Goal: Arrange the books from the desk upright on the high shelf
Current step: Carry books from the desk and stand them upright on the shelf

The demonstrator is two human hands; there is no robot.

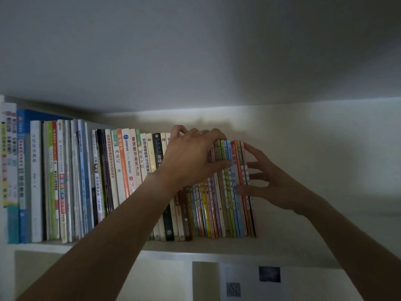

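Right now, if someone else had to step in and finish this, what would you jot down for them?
Left hand: draped over the tops of the thin colourful books, fingers curled on them.
Right hand: fingers spread and straight, pressing the outer side of the pink end book.
Books: a long row stands on the high shelf, the right end leaning slightly.
Done: these books are up.
Left: square the leaning end upright. The desk is out of view, so I cannot tell whether more books wait.
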